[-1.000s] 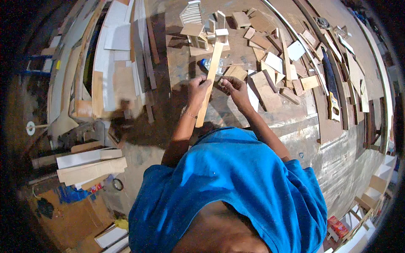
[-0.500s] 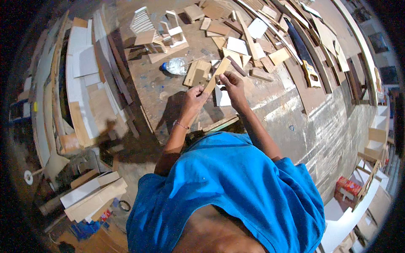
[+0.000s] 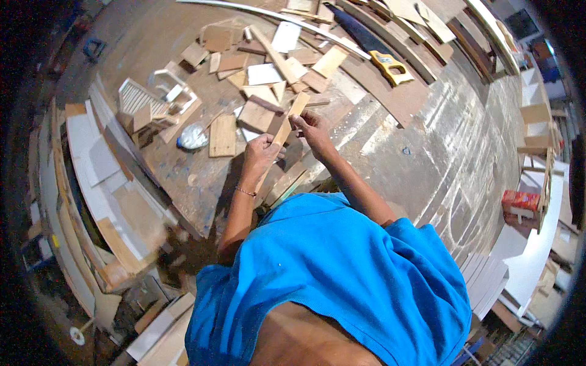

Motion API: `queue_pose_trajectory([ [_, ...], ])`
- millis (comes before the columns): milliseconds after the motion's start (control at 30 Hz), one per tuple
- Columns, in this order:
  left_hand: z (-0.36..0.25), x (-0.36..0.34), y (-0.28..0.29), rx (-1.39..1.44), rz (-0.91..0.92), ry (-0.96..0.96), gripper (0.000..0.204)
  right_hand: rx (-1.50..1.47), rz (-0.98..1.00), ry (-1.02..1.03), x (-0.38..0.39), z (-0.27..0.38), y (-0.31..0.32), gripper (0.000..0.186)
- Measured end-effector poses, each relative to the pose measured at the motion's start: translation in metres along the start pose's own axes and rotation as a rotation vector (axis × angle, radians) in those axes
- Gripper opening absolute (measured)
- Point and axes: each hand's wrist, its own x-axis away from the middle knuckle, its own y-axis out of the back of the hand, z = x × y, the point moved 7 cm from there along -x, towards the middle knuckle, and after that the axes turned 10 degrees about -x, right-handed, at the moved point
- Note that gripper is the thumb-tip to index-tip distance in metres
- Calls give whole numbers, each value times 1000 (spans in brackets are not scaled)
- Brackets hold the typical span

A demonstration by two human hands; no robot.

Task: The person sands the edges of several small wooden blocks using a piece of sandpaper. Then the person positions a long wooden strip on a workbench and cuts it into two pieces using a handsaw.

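Note:
A narrow strip of light wood (image 3: 293, 113) slants up and to the right over the bench. My left hand (image 3: 261, 155) is closed around its lower part. Close to the strip's right side is my right hand (image 3: 314, 133), its thumb and fingers pinched together. Whether anything small sits in that pinch I cannot make out. A flat wooden block (image 3: 221, 135) lies just left of the hands. Beyond the strip's top end spread several wood offcuts, including a white rectangular piece (image 3: 264, 74).
A small wooden model structure (image 3: 143, 100) and a clear plastic bottle (image 3: 193, 136) stand at the left of the bench. A handsaw (image 3: 390, 68) lies at the far right beside long boards. Stacked panels (image 3: 91, 158) line the left side, and a red box (image 3: 520, 201) sits at right.
The view has turned, so the bench things sit further left in the picture. Both hands keep much the same pose, with the left still around the wooden strip.

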Motion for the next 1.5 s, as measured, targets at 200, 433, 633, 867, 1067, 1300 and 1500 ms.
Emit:
queue_pose_trajectory([
  [200, -39, -39, -81, -88, 136, -36, 12, -51, -169, 40, -3, 30, 95, 21],
  [433, -76, -102, -192, -432, 250, -231, 19, -241, -314, 61, 1, 72, 217, 21],
  [633, -111, -139, -283, -557, 288, -295, 23, -310, -460, 81, 18, 88, 321, 21],
  [867, -143, -159, -356, -774, 391, -391, 24, -436, -582, 113, 40, 92, 390, 20],
  [1067, -156, -178, -389, -921, 407, -497, 26, -477, -683, 114, 45, 86, 414, 22],
  [1300, -161, -224, -426, -981, 522, -656, 32, -642, -821, 162, 36, 84, 427, 20],
  [1500, -198, -270, -461, -960, 599, -848, 34, -597, -905, 204, 8, 104, 454, 23],
])
